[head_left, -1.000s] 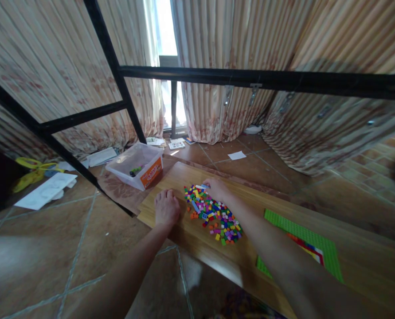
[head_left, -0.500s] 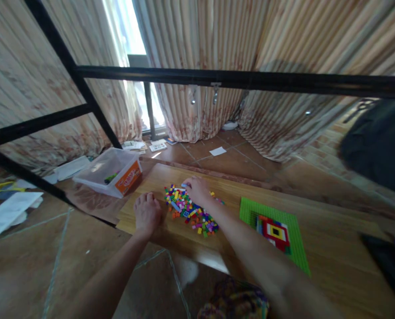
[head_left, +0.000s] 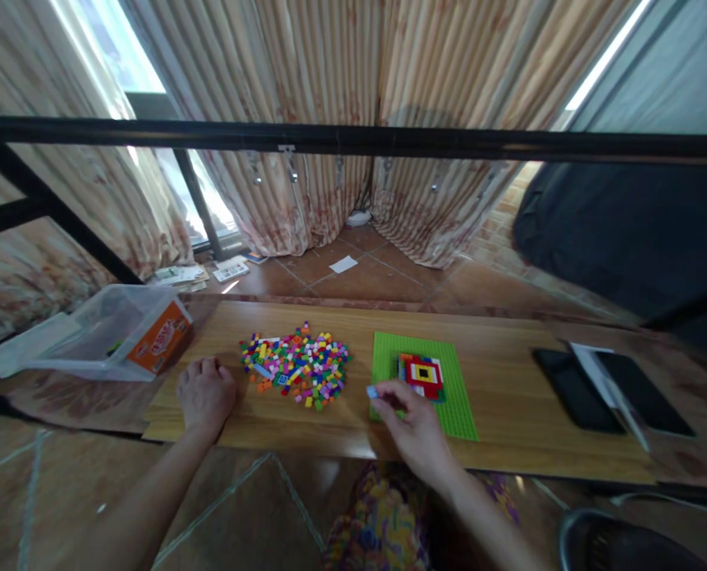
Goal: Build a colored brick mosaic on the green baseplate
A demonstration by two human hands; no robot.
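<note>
My right hand (head_left: 416,428) is closed in a pinch on a small light-blue toy brick (head_left: 373,391), held over the near left part of a green baseplate (head_left: 463,408). On that baseplate, just beyond my fingers, sits a layered square of bricks (head_left: 433,384) in red, white, yellow and other colours, with a dark centre. My left hand (head_left: 206,396) rests on the wooden board with its fingers curled and no brick showing in them. A pile of loose coloured bricks (head_left: 305,365) lies between my two hands.
A clear plastic box (head_left: 121,317) with an orange label stands at the board's left end. Two dark flat devices (head_left: 576,388) and white paper (head_left: 606,373) lie on the right. A black metal bar (head_left: 353,139) crosses beyond the wooden board (head_left: 508,341).
My right hand has moved right, from the brick pile to the baseplate, carrying the light-blue brick. My left hand stays on the board. The view has turned to the right.
</note>
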